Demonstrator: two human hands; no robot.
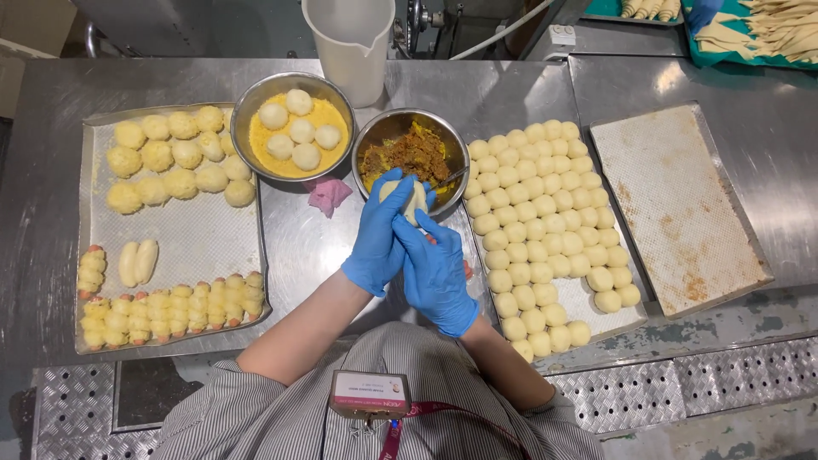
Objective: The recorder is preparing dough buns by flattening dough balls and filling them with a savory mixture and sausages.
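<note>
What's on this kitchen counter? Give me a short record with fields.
Left hand: blue glove, cupping a dough piece
Right hand: blue glove, pinching the same dough
Filling bowl: brown mix, just beyond the hands
Crumb bowl: yellow crumbs, five dough balls
Left tray: coated balls and wrapped rolls
Right tray: rows of plain dough balls
Empty tray: far right

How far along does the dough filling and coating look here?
Done: crumb-coated balls fill part of the left tray; five balls sit in the crumb bowl. In hand: both gloved hands, left hand and right hand, cup one dough piece by the filling bowl. Left: many plain balls.
</note>
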